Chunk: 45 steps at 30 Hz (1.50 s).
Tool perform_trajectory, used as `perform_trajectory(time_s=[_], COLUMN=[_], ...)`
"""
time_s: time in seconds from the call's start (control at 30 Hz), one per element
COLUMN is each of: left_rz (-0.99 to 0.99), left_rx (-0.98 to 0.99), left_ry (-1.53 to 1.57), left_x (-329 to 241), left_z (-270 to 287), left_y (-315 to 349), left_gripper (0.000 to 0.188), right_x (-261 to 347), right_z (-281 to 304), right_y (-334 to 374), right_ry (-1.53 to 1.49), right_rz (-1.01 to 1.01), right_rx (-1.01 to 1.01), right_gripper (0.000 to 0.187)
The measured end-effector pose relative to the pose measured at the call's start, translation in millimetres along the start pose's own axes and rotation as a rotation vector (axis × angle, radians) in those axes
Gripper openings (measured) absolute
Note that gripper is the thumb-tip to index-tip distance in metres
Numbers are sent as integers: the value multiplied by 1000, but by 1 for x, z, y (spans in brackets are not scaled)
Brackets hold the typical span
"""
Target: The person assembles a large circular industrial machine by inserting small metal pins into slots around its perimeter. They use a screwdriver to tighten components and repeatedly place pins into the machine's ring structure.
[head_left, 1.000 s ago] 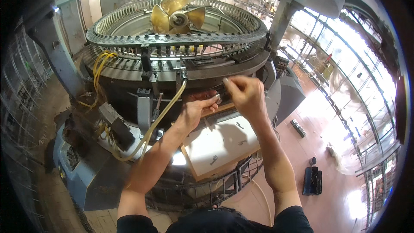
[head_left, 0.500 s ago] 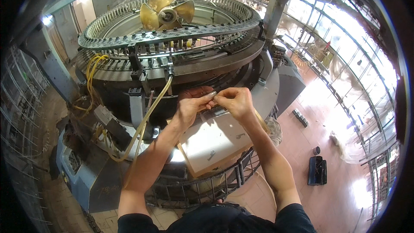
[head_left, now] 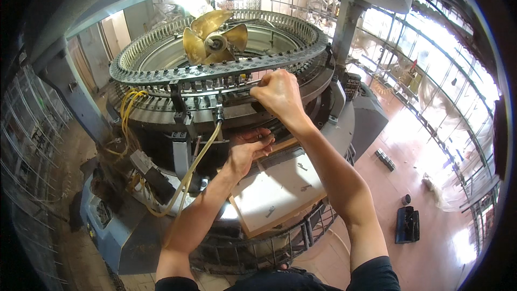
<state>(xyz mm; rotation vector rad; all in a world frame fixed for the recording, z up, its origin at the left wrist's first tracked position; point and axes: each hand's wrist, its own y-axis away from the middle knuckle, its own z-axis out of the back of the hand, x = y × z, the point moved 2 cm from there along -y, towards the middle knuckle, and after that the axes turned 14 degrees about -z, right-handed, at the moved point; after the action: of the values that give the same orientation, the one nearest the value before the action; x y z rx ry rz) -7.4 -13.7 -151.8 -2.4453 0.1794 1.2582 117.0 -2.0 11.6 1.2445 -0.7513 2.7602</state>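
Observation:
My right hand [head_left: 277, 94] is raised to the near side of a large circular knitting machine [head_left: 177, 70], just below its upper toothed ring. Its fingers are closed and turned away from me, so what they hold, if anything, is hidden. Lower down, my left hand [head_left: 251, 148] is palm up under the machine's dark rim, thumb and fingertips pressed together. Whatever it pinches is too small to name. Beneath both hands a white board with a wooden edge [head_left: 253, 196] carries a few small metal parts [head_left: 270, 212].
A brass-coloured fan [head_left: 215, 42] stands inside the ring. Yellow hose [head_left: 202, 156] hangs down the machine's front, left of my hands. A curved black rail [head_left: 280, 248] runs below the board. On the floor at right lie a dark open box [head_left: 407, 225] and a metal block [head_left: 384, 159].
My hands have parted. The right one has gone up to the machine's ring, while the left stays low beneath the rim. The whole view has shifted slightly.

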Motion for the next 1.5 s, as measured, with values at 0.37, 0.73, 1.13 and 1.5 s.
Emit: perform_trajectory(time_s=[0.37, 0.73, 1.13, 1.5], left_rz=[0, 1, 8, 35], left_rx=[-6, 21, 18, 19], left_ry=[-52, -8, -39, 33], left_x=[0, 0, 1, 0], left_z=[-1, -1, 4, 5], left_y=[1, 1, 0, 1], left_gripper=[18, 19, 20, 17], right_x=[0, 2, -7, -70], right_z=[-17, -26, -29, 13], right_y=[-14, -13, -18, 92], right_ry=[48, 398, 479, -95], right_rz=[-38, 38, 233, -266], right_rx=[4, -12, 27, 231], right_gripper=[21, 19, 22, 26])
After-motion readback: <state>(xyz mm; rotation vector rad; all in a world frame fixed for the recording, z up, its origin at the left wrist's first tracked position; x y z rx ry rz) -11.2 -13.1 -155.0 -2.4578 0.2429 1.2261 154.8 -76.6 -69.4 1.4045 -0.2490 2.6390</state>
